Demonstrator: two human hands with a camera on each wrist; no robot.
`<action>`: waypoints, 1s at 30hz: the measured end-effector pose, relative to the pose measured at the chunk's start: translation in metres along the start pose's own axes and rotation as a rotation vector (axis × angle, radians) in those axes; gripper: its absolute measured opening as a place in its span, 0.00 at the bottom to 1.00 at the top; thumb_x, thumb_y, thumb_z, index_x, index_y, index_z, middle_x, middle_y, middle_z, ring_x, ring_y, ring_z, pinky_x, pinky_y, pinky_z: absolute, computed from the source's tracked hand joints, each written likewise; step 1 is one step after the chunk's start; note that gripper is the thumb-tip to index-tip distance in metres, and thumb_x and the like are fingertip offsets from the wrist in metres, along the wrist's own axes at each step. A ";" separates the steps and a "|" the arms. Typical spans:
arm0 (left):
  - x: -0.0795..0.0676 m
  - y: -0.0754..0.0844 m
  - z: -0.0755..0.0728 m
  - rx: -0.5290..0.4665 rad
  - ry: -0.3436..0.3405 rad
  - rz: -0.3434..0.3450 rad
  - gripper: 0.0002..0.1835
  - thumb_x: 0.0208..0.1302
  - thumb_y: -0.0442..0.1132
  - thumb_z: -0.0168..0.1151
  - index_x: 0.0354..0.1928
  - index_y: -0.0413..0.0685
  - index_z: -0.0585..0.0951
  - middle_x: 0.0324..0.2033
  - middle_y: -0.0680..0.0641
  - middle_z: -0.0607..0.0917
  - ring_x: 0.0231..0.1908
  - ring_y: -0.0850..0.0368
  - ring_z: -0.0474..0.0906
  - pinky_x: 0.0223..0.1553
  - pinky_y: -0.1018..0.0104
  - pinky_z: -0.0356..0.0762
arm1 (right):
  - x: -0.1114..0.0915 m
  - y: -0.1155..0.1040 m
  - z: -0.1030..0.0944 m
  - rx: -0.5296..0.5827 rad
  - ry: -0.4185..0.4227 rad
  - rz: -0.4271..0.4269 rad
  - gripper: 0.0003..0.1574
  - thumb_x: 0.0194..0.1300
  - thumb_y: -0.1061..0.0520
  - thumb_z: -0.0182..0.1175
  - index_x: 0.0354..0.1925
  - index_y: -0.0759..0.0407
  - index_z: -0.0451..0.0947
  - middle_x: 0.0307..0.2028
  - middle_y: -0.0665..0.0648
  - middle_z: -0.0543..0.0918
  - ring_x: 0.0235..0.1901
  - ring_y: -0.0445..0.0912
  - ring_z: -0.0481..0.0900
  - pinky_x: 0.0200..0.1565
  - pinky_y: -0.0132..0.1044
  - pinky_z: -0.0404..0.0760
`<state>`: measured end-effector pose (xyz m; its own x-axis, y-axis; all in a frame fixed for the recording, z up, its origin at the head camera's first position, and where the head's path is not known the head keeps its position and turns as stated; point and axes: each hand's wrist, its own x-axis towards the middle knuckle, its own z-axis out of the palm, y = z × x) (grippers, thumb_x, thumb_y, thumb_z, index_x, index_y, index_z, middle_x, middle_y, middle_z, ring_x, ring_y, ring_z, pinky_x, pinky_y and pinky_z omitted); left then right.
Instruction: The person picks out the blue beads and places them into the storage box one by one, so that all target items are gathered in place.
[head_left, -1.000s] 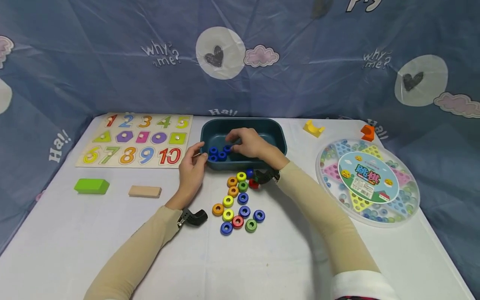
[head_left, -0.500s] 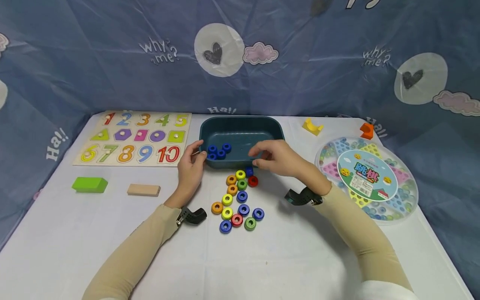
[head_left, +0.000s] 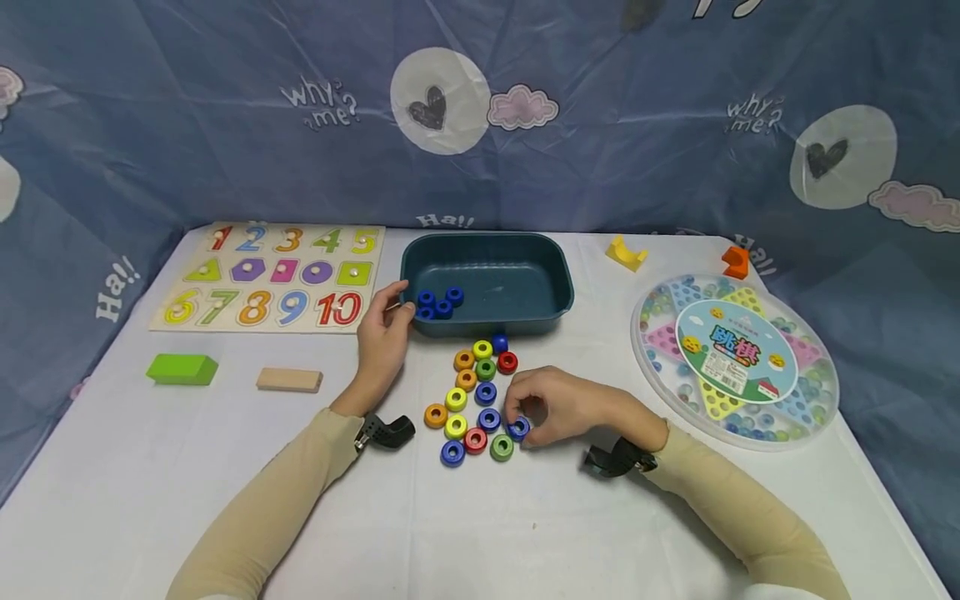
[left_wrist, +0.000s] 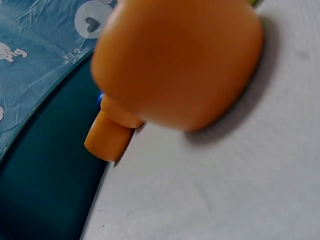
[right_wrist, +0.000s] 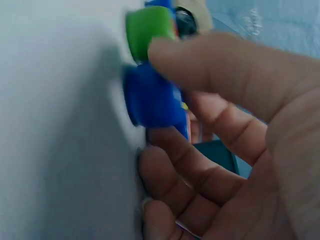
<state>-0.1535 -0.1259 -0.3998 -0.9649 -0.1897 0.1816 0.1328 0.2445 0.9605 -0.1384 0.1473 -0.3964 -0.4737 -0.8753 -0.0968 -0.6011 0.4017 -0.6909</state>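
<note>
My left hand (head_left: pixel 384 337) holds the left end of a dark teal plastic tray (head_left: pixel 491 327), its thumb at the near corner and fingertips at the rim. Several blue ring beads (head_left: pixel 443 308) lie inside at that end. In front of the tray, my right hand (head_left: pixel 562 406) has thumb and fingers curled round a blue ring bead (head_left: pixel 518 430) on the table. The right wrist view shows this blue bead (right_wrist: pixel 154 97) between thumb and fingers, with a green bead (right_wrist: pixel 149 30) close by. Large orange beads (left_wrist: pixel 175 65) and the tray wall (left_wrist: pixel 47 165) fill much of the left wrist view.
Loose beads in red, yellow (head_left: pixel 456 399), orange, green and blue spread before the tray. Left stand a number puzzle board (head_left: pixel 262 283), a green block (head_left: pixel 182 370) and a wooden block (head_left: pixel 289 380). Right are a round marble game box (head_left: pixel 735 358), a yellow piece (head_left: pixel 626 254) and an orange piece (head_left: pixel 736 262).
My right hand has come out of the tray, leaving a blue bead inside, and moved toward me to another blue bead. My left hand stays at the tray.
</note>
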 end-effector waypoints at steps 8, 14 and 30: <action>0.001 0.001 0.001 -0.006 -0.006 0.006 0.21 0.71 0.34 0.50 0.64 0.38 0.71 0.60 0.33 0.74 0.46 0.55 0.75 0.41 0.83 0.71 | 0.000 0.005 0.005 -0.003 0.039 -0.023 0.15 0.48 0.57 0.74 0.34 0.47 0.79 0.33 0.44 0.78 0.31 0.40 0.73 0.35 0.28 0.75; 0.002 0.001 0.001 -0.005 -0.005 -0.003 0.21 0.71 0.34 0.50 0.64 0.38 0.71 0.60 0.34 0.74 0.48 0.50 0.76 0.41 0.83 0.71 | 0.000 0.006 0.005 0.029 0.052 -0.033 0.14 0.49 0.58 0.73 0.35 0.49 0.80 0.34 0.46 0.80 0.31 0.40 0.74 0.35 0.29 0.76; 0.000 0.001 0.001 -0.007 0.001 -0.010 0.21 0.70 0.34 0.50 0.64 0.38 0.72 0.60 0.34 0.75 0.48 0.50 0.76 0.40 0.83 0.72 | 0.002 0.003 -0.016 0.086 0.138 -0.044 0.11 0.56 0.62 0.68 0.40 0.54 0.86 0.38 0.50 0.85 0.31 0.36 0.78 0.37 0.31 0.82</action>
<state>-0.1536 -0.1248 -0.3991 -0.9659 -0.1935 0.1719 0.1243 0.2357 0.9638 -0.1518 0.1511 -0.3875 -0.5359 -0.8438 0.0301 -0.5686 0.3343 -0.7516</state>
